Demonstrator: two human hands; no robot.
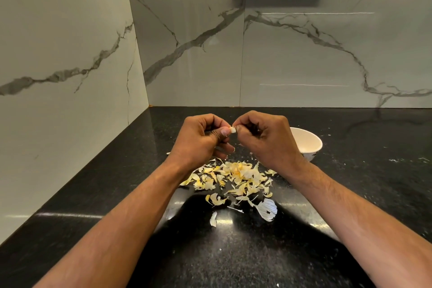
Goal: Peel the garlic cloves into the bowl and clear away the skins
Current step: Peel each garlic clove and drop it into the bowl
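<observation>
A garlic clove [232, 130] is pinched between the fingertips of both hands, held up over the black counter [98, 196]. The left hand [198, 140] grips it from one side with curled fingers, the right hand [264, 140] picks at it from the other. The white bowl [309, 145] sits on the counter just beyond and to the right of the right hand, making that the nearer hand for a drop. Loose skins [233, 176] lie heaped below the wrists, toward the person.

skins [236, 176] on counter [93, 194], below hands | bowl [308, 141] right, behind skins
</observation>
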